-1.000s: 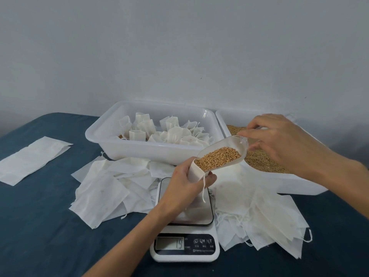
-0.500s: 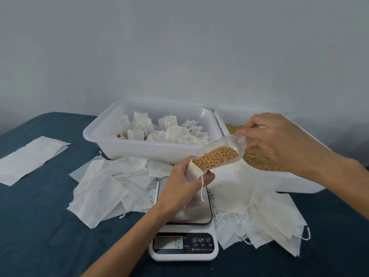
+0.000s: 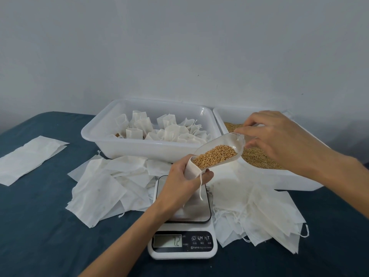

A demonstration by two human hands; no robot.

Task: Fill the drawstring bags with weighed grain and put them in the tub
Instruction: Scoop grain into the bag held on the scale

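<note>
- Drawstring bag (image 3: pixel 191 170) gripped in the left hand (image 3: pixel 182 183), fingers and thumb curled round its neck, mouth held open and turned up toward the scoop; cord dangling down over the scale's platform.
- Held just above the scale (image 3: pixel 182 220), platform under the hand, display reading what looks like 12; probably kept there so the filled bag can go straight down for weighing.
- Clear scoop (image 3: pixel 219 152) pinched at its handle by the right hand (image 3: pixel 279 140), thumb and fingertips closed on it, tilted with its lip resting in the bag's mouth, evidently so the grain (image 3: pixel 215 156) slides in without spilling; load not yet emptied.
- Flat empty bags (image 3: pixel 99 186) heaped left of the scale and more (image 3: pixel 265 214) right of it, within reach of either hand, on the dark blue table cover (image 3: pixel 40 226); one further flat stack (image 3: pixel 30 156) well apart at far left.
- Right-hand tub (image 3: pixel 279 180) beyond the scale, holding loose grain, just beneath the scoop hand.
- Left-hand tub (image 3: pixel 139 150) touching or just beside it, holding many filled, cinched bags (image 3: pixel 169 132); room left at the near-left corner, so filling judged well under way but unfinished.
- Plain pale wall (image 3: pixel 179 47) behind both tubs.
</note>
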